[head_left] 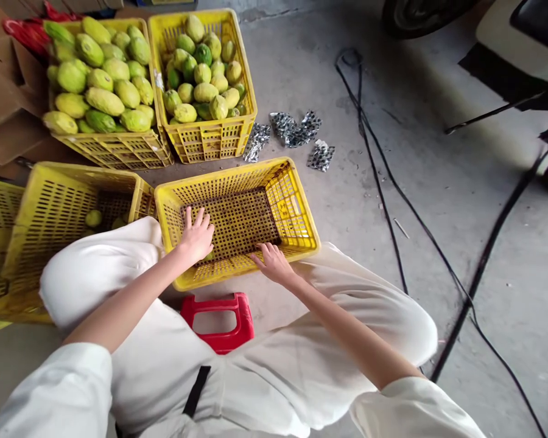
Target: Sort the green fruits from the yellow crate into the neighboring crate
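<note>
A yellow plastic crate (pixel 237 182) with slotted walls stands on the floor between my knees. Over its left part reaches my left hand (pixel 198 237), fingers spread, with nothing visible in it. Below that hand, a bit of a small green fruit (pixel 209 257) shows in the crate's near left corner. My right hand (pixel 273 263) is at the near rim, fingers stretched out over the inside; whether it presses on the rim I cannot tell. The crate's floor is dark and pierced with holes.
Two yellow crates (pixel 210 139) heaped with oval green-yellow fruits (pixel 105 100) stand beyond. Another crate (pixel 59 188) at left holds a few fruits. Between my legs is a red stool (pixel 244 319). Silver wrappers (pixel 292 129) and black cables (pixel 393 176) lie on the floor.
</note>
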`<action>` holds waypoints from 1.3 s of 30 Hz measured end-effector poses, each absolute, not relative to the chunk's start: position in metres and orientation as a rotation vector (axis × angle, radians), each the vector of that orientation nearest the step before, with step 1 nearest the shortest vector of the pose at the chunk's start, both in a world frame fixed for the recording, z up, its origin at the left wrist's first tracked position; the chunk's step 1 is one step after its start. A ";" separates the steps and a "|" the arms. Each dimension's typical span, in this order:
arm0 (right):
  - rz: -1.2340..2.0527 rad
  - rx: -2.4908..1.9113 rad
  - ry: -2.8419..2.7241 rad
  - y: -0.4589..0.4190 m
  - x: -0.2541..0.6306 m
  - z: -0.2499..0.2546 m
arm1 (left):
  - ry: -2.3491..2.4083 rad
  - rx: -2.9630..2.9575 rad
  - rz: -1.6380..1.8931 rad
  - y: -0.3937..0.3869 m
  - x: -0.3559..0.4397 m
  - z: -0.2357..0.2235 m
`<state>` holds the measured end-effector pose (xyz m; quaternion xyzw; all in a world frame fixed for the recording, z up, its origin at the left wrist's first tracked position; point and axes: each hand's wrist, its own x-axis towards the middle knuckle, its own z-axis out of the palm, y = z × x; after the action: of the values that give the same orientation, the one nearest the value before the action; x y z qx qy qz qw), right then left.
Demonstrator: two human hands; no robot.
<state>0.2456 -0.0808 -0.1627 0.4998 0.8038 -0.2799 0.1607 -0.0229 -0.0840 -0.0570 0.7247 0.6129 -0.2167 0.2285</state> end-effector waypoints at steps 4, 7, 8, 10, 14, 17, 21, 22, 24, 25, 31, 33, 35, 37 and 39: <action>-0.741 1.533 2.290 -0.097 0.228 -0.184 | 1.678 2.011 -0.573 -0.084 -0.022 -0.053; -0.664 1.644 2.351 -0.111 0.207 -0.197 | 1.681 2.003 -0.577 -0.083 -0.024 -0.048; -0.621 1.709 2.386 -0.116 0.202 -0.201 | 1.689 2.001 -0.579 -0.082 -0.025 -0.046; -0.533 1.832 2.477 -0.125 0.196 -0.210 | 1.707 1.992 -0.578 -0.080 -0.026 -0.042; -0.428 1.911 2.712 -0.132 0.202 -0.228 | 1.709 1.971 -0.577 -0.077 -0.025 -0.034; -0.398 1.898 2.821 -0.132 0.207 -0.236 | 1.699 1.964 -0.579 -0.075 -0.025 -0.033; -0.372 1.869 2.873 -0.131 0.206 -0.240 | 1.751 1.954 -0.561 -0.072 -0.030 -0.033; -0.373 1.865 2.874 -0.131 0.205 -0.240 | 1.763 1.953 -0.548 -0.071 -0.032 -0.033; -0.383 1.864 2.868 -0.130 0.203 -0.240 | 1.771 1.954 -0.525 -0.069 -0.035 -0.031; -0.389 1.864 2.865 -0.128 0.203 -0.239 | 1.771 1.955 -0.519 -0.067 -0.036 -0.030; -0.490 1.877 2.709 -0.105 0.204 -0.229 | 1.790 1.974 -0.534 -0.064 -0.043 -0.025; -0.527 1.860 2.646 -0.097 0.204 -0.224 | 1.795 1.966 -0.524 -0.065 -0.046 -0.025; -0.545 1.826 2.619 -0.093 0.204 -0.220 | 1.801 1.958 -0.505 -0.065 -0.050 -0.026; -0.545 1.800 2.615 -0.091 0.204 -0.217 | 1.814 1.949 -0.491 -0.064 -0.053 -0.027; -0.539 1.786 2.613 -0.091 0.205 -0.216 | 1.829 1.945 -0.487 -0.064 -0.057 -0.027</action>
<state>0.2045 -0.0908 -0.2155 0.5558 0.8134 -0.1678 -0.0346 -0.0569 -0.0635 -0.0266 0.7004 0.6586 -0.1752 0.2120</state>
